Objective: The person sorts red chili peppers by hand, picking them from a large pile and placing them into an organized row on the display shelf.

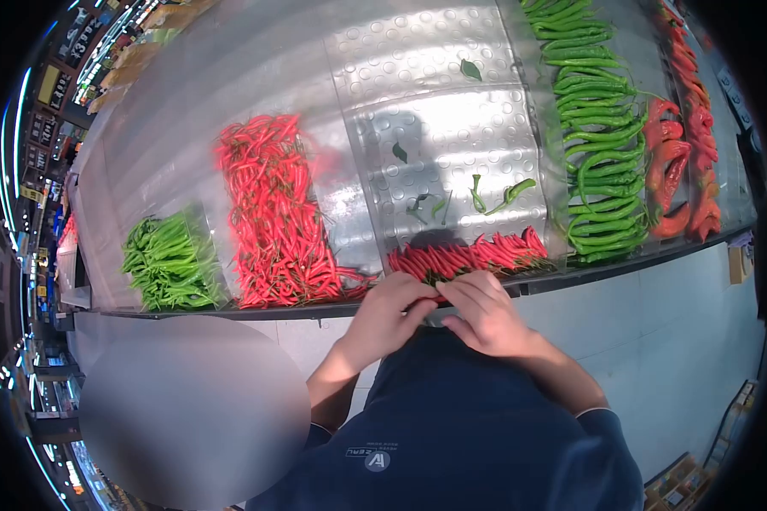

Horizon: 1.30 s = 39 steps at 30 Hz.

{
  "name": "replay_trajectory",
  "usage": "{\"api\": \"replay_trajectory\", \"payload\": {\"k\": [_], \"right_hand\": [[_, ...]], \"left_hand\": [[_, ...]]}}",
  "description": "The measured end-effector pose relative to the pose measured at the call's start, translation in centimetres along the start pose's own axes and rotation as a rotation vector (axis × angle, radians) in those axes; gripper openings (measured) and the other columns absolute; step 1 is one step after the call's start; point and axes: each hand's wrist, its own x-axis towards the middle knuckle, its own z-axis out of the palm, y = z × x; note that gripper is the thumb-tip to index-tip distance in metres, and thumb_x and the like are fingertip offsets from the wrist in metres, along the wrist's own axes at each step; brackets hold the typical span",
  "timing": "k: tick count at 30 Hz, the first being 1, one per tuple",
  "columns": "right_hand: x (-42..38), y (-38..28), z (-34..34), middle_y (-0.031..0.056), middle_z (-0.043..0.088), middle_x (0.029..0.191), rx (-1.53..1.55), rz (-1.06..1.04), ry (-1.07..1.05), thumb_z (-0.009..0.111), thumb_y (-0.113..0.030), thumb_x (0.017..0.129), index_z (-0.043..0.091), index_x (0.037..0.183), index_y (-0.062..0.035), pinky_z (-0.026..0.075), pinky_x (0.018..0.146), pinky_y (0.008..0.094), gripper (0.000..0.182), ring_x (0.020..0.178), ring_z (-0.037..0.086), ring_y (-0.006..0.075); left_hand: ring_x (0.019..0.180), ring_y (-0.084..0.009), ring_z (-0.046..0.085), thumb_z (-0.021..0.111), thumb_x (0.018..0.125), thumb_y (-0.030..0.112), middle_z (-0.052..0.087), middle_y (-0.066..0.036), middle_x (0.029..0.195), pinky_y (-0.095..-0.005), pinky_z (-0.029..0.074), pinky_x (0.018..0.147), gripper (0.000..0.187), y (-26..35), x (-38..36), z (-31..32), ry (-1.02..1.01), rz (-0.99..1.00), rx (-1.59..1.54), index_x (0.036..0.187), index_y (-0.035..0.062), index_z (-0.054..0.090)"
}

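My left hand point(391, 313) and my right hand point(484, 313) meet at the front edge of the display, thumbs and fingers pinched together. A bit of red chili pepper point(437, 299) shows between their fingertips; most of it is hidden by the fingers. Just beyond them lies a neat row of red chili peppers point(477, 255), laid side by side with tips pointing away from me. Behind that row, a bent green pepper point(511, 195) and a few green scraps rest on the dimpled metal surface point(452, 111).
Left of my hands is a large heap of small red chilies point(273, 213), then a pile of green chilies point(170, 262). On the right stand stacked long green peppers point(605, 153) and large red peppers point(669, 162). Clear dividers separate sections. A blurred round patch point(196, 413) covers the lower left.
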Motion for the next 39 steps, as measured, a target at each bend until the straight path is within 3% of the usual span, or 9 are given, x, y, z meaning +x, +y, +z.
{"api": "replay_trajectory", "payload": {"k": [5, 9, 11, 14, 20, 31, 34, 36, 39], "right_hand": [[-0.2, 1.2, -0.2, 0.0129, 0.065, 0.089, -0.098, 0.015, 0.126, 0.070, -0.001, 0.079, 0.065, 0.108, 0.0031, 0.045, 0.072, 0.0410, 0.030, 0.076, 0.057, 0.0292], [-1.3, 5.5, -2.3, 0.0166, 0.064, 0.083, -0.458, 0.393, 0.195, 0.066, -0.003, 0.082, 0.065, 0.091, -0.0016, 0.047, 0.073, 0.0450, 0.010, 0.076, 0.059, 0.0362], [-3.2, 8.2, -2.6, 0.0177, 0.064, 0.084, -0.508, 0.514, 0.104, 0.065, -0.004, 0.082, 0.064, 0.087, -0.0006, 0.048, 0.077, 0.0448, 0.006, 0.080, 0.059, 0.0368], [-4.2, 9.5, -2.7, 0.0176, 0.063, 0.085, -0.553, 0.484, 0.031, 0.066, -0.005, 0.081, 0.063, 0.084, 0.0004, 0.048, 0.081, 0.0453, 0.007, 0.086, 0.059, 0.0364], [-4.3, 9.4, -1.3, 0.0183, 0.064, 0.090, -0.597, 0.559, 0.094, 0.068, -0.008, 0.080, 0.066, 0.091, 0.0016, 0.047, 0.085, 0.0460, 0.014, 0.094, 0.058, 0.0368], [-3.9, 8.3, -1.4, 0.0155, 0.064, 0.098, -0.556, 0.422, 0.218, 0.069, -0.007, 0.080, 0.067, 0.096, 0.0017, 0.046, 0.084, 0.0444, 0.019, 0.094, 0.058, 0.0345], [-2.7, 6.7, -1.3, 0.0145, 0.064, 0.099, -0.525, 0.322, 0.246, 0.069, -0.007, 0.079, 0.067, 0.097, 0.0013, 0.045, 0.085, 0.0451, 0.020, 0.095, 0.058, 0.0332], [-1.7, 5.1, -1.4, 0.0141, 0.064, 0.102, -0.434, 0.205, 0.273, 0.069, -0.006, 0.079, 0.066, 0.100, 0.0013, 0.045, 0.087, 0.0459, 0.023, 0.098, 0.059, 0.0330], [0.2, 1.3, -1.4, 0.0167, 0.061, 0.119, -0.196, 0.079, 0.217, 0.069, -0.004, 0.077, 0.065, 0.112, 0.0018, 0.046, 0.090, 0.0452, 0.035, 0.103, 0.059, 0.0335]], "left_hand": [[0.078, -0.0233, 0.063, 0.074, 0.083, 0.007, 0.064, -0.011, 0.087, -0.0350, 0.050, 0.068, 0.025, 0.5, 0.5, 0.5, 0.071, -0.147, -0.019, 0.107, 0.0028, 0.067], [0.069, -0.0247, 0.064, 0.069, 0.085, 0.006, 0.066, -0.014, 0.086, -0.0346, 0.051, 0.066, 0.014, -6.1, -0.6, -2.2, 0.322, -0.314, 0.366, 0.097, -0.0005, 0.065], [0.084, -0.0368, 0.064, 0.068, 0.084, 0.011, 0.066, -0.019, 0.090, -0.0456, 0.051, 0.076, 0.014, -10.1, -1.8, -3.8, 0.433, -0.452, 0.505, 0.093, 0.0004, 0.065], [0.088, -0.0386, 0.064, 0.072, 0.081, 0.014, 0.066, -0.020, 0.090, -0.0480, 0.050, 0.079, 0.020, -13.4, -2.8, -4.4, 0.415, -0.481, 0.674, 0.093, -0.0006, 0.065], [0.086, -0.0392, 0.063, 0.078, 0.074, 0.016, 0.067, -0.020, 0.085, -0.0486, 0.049, 0.083, 0.033, -14.6, -2.5, -3.7, 0.420, -0.506, 0.836, 0.097, -0.0027, 0.064], [0.102, -0.0386, 0.058, 0.056, 0.090, 0.011, 0.064, -0.023, 0.099, -0.0545, 0.043, 0.086, 0.019, -13.2, -2.9, -4.8, 0.371, -0.548, 0.803, 0.102, -0.0029, 0.060], [0.092, -0.0355, 0.059, 0.054, 0.092, 0.007, 0.062, -0.020, 0.096, -0.0475, 0.045, 0.080, 0.020, -10.0, -2.8, -5.4, 0.443, -0.384, 0.776, 0.108, -0.0045, 0.060], [0.080, -0.0310, 0.057, 0.052, 0.095, 0.005, 0.058, -0.017, 0.090, -0.0374, 0.047, 0.073, 0.025, -6.2, -2.5, -5.4, 0.518, -0.433, 0.071, 0.116, -0.0051, 0.059], [0.072, -0.0273, 0.053, 0.055, 0.095, 0.004, 0.054, -0.013, 0.083, -0.0307, 0.045, 0.067, 0.025, -2.8, -2.3, -3.6, 0.345, -0.258, -0.129, 0.118, -0.0036, 0.060]]}}
